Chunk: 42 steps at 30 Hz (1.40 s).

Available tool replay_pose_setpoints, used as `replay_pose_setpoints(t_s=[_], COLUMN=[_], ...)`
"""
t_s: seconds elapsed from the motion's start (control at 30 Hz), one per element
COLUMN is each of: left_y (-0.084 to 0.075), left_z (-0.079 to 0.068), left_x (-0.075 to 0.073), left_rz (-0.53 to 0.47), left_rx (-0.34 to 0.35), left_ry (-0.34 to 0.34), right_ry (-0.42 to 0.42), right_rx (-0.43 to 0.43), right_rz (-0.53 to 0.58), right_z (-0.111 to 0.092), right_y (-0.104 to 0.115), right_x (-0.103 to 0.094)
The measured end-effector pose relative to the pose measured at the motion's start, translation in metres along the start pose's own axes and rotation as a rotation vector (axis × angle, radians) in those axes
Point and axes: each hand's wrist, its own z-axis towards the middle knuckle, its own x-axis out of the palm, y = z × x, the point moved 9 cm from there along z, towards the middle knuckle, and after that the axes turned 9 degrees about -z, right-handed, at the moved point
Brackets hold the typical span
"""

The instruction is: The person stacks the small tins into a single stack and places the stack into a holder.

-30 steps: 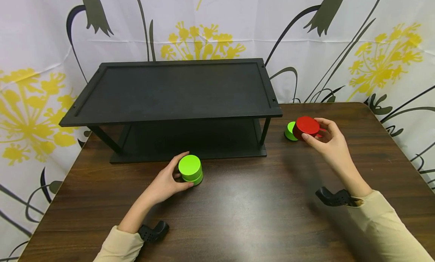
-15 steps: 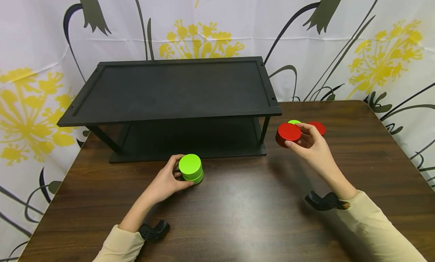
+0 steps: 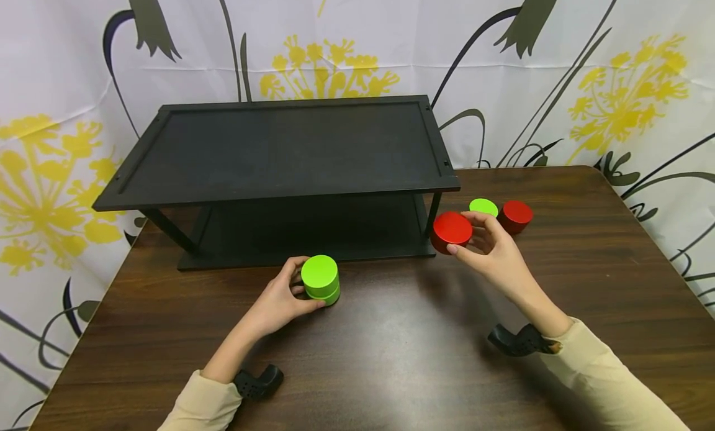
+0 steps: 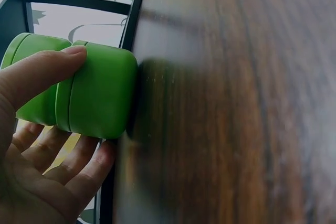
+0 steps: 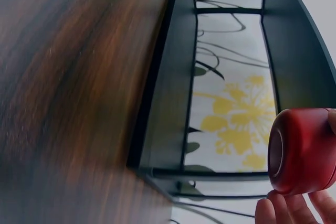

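Note:
Two green round lidded tins [image 3: 321, 277] stand stacked on the table just in front of the shelf's lower board. My left hand [image 3: 277, 300] grips the stack from its left side; in the left wrist view the thumb lies across the green tins [image 4: 100, 87] near where they meet, with the fingers on the opposite side. My right hand [image 3: 499, 257] holds a red round tin [image 3: 451, 228] up off the table, near the shelf's front right corner. In the right wrist view the red tin [image 5: 304, 150] shows its base, and the fingers curl under it.
A black two-tier shelf [image 3: 290, 145] stands at the back of the wooden table [image 3: 391, 369]. Right of it another green tin [image 3: 483, 207] and another red tin [image 3: 514, 216] stand side by side. A patterned curtain [image 3: 357, 40] hangs behind.
My right hand has carried the red tin leftward and nearer, from beside the other tins to the shelf's right corner. My left hand has stayed on the green stack.

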Motion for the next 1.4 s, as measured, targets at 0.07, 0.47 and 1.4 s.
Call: replay_pose_setpoints(t_s=[0.07, 0.47, 1.4], left_y=[-0.001, -0.009, -0.037], left_z=[0.001, 0.006, 0.025], left_x=[0.002, 0.014, 0.077], left_rz=[-0.008, -0.028, -0.105], left_rx=[0.002, 0.029, 0.094], left_ry=[0.006, 0.033, 0.188], right_ry=[0.012, 0.061, 0.163], right_rx=[0.0, -0.052, -0.147], right_rz=[0.003, 0.014, 0.03], right_z=[-0.001, -0.002, -0.008], right_y=[0.002, 0.016, 0.038], right_x=[0.004, 0.026, 0.07])
